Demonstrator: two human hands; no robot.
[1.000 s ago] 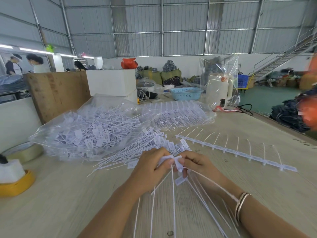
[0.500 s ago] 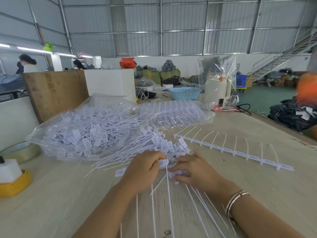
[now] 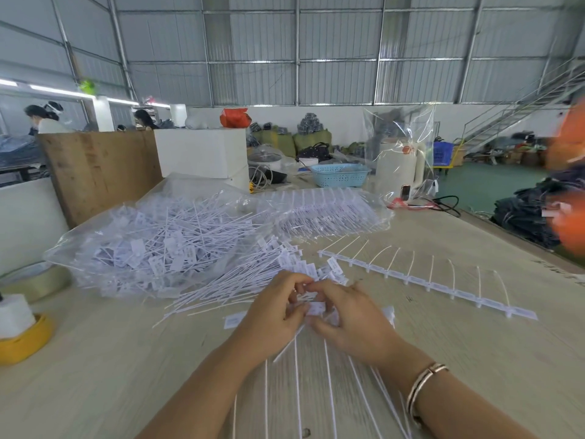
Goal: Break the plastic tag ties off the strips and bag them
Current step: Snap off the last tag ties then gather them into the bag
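Both hands, left (image 3: pixel 272 315) and right (image 3: pixel 354 321), pinch a white strip (image 3: pixel 316 308); its thin tails run toward six o'clock.

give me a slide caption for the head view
Both hands snapping white tag ties off a strip beside a loose pile.

light: bright, even, diffuse; tube lamps (image 3: pixel 60 91) glow upper left | shadows: faint, soft on table (image 3: pixel 95 375) | glare: sheen on clear bag (image 3: pixel 402 137) | blur: hands (image 3: pixel 316 315) smeared, orange shape (image 3: pixel 569 185) at right edge streaked | distortion: wide-angle bend in roof lines and table edges | focus: background soft
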